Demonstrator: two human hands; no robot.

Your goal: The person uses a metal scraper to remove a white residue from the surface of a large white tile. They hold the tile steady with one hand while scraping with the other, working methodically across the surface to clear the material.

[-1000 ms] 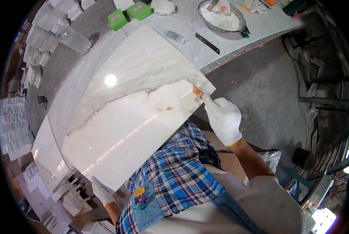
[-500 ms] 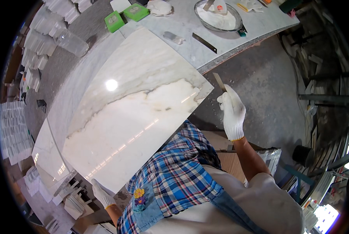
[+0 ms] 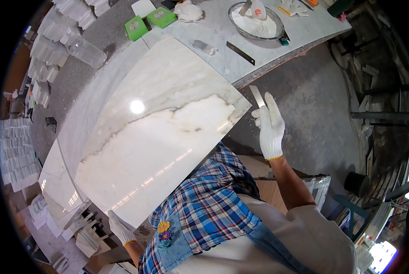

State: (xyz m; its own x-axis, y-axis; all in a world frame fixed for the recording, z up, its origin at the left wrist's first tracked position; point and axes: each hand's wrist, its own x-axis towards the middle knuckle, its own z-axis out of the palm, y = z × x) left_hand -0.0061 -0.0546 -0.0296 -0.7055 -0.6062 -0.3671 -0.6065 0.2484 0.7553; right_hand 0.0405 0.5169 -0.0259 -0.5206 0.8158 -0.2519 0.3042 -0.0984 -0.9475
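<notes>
A large polished marble tile [image 3: 149,150], white with grey-brown veining, lies tilted across the worktable and reaches over its near edge towards my body. My left hand [image 3: 118,228], in a white knit glove, grips the tile's near left corner; the fingers beneath are hidden. Off the tile's right corner, my right hand [image 3: 271,128], also gloved, is raised above the floor. It pinches a thin flat metal blade [image 3: 257,96] that points up and left, with one finger stretched up beside it.
On the worktable [image 3: 222,27] lie a second dark blade [image 3: 240,53], a small clear plastic piece [image 3: 205,47] and two green boxes [image 3: 162,17]. A metal bowl [image 3: 234,25] of white paste stands near the far edge, loose gloves [image 3: 189,11] left of it. Tile stacks [image 3: 17,150] line the left.
My right hand has shifted slightly up and left, and its blade has turned so the face catches light. One finger now stretches out further. The tile and my left hand look unmoved.
</notes>
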